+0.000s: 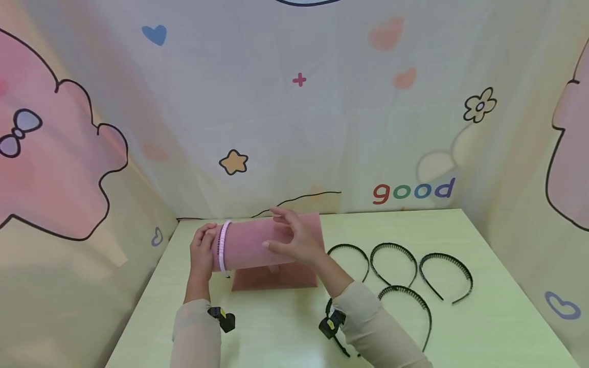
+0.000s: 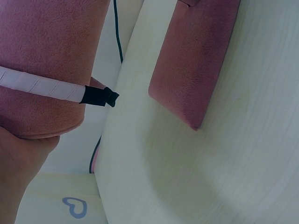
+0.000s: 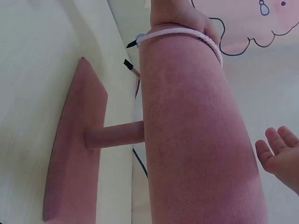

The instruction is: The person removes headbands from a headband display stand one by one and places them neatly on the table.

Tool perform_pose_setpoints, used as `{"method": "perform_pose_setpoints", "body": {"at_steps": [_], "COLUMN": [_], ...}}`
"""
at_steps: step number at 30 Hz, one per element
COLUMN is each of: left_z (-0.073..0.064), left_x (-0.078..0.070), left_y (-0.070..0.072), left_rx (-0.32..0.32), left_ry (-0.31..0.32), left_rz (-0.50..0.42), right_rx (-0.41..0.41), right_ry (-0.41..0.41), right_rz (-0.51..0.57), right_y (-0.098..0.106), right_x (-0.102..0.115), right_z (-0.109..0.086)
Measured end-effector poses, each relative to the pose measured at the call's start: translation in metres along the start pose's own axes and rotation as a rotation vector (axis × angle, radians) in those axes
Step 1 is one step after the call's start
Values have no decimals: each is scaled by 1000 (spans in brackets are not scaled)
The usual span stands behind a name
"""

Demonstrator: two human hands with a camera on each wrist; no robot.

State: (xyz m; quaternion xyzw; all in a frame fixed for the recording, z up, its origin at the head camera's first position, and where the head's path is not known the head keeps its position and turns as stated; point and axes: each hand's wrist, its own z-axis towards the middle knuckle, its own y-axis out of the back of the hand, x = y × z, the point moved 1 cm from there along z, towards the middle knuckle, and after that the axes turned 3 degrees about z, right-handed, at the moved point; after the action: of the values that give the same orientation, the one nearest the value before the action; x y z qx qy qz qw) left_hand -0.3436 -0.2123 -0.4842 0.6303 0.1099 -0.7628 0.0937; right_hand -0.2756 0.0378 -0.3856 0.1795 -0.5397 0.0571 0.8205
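A pink plush headband display stand [image 1: 257, 243] stands on the table, its roll held up by a short post [image 3: 117, 135] over a flat base [image 2: 196, 60]. Around the roll's left end sits a white headband [image 1: 222, 248]; black tips [image 2: 100, 96] show at its lower ends. My left hand [image 1: 201, 250] grips that end of the roll, beside the headband. My right hand [image 1: 299, 237] is near the roll's right part, thumb and fingers spread. In the right wrist view its fingers [image 3: 275, 144] appear beside the roll with nothing in them.
Several black toothed headbands lie on the right of the pale table [image 1: 488, 337], among them a far one [image 1: 393, 245], a rightmost one [image 1: 469, 276] and a nearer one [image 1: 428, 312]. My right forearm partly covers some. A printed curtain [image 1: 322, 128] closes off the back and sides.
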Motion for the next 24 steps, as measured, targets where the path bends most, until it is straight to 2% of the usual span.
{"method": "perform_pose_setpoints", "body": {"at_steps": [4, 7, 11, 15, 24], "left_z": [0, 0, -2, -3, -3], "left_x": [-1, 0, 2, 4, -2], "left_y": [0, 1, 3, 2, -1], "left_rx": [8, -1, -11, 5, 11], "left_ry": [-5, 9, 28, 12, 10], "left_rz": [-4, 10, 11, 1, -5], "right_rx": [0, 13, 26, 17, 21], "right_ry": [-13, 12, 15, 22, 54], "right_rz": [-67, -93, -73, -69, -117], "right_y": [-6, -12, -20, -29, -49], "right_x": [-15, -27, -27, -27, -27], "right_z": [13, 25, 32, 38, 59]}}
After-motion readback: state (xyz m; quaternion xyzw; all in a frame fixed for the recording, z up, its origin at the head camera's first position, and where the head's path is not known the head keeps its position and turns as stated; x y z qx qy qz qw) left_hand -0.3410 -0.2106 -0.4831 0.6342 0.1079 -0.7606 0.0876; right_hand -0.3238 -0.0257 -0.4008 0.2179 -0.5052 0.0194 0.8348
